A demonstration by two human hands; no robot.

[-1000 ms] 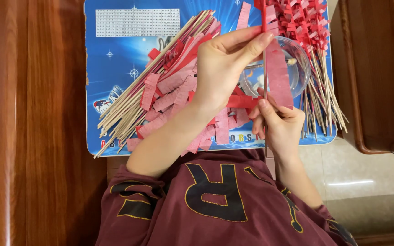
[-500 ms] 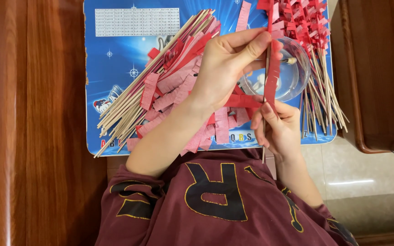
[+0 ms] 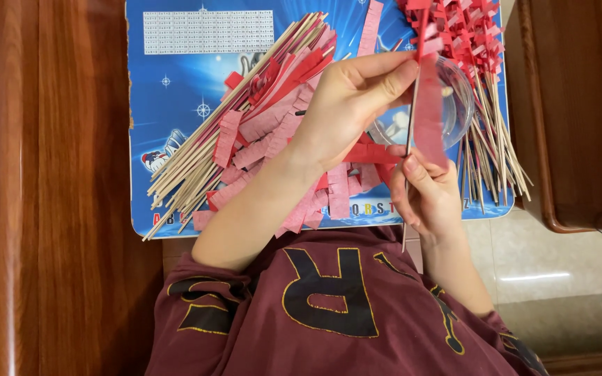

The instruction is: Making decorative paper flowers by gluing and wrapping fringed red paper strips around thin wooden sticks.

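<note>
Two hands work above the right side of the blue board (image 3: 175, 90). Left hand (image 3: 350, 104) pinches the top of a red fringed paper strip (image 3: 430, 111); right hand (image 3: 426, 195) grips a thin wooden stick (image 3: 407, 209) beside it, over the clear bowl (image 3: 461, 104).

Pink fringed paper strip (image 3: 429, 111) upright along thin wooden skewer (image 3: 407, 150)
</note>
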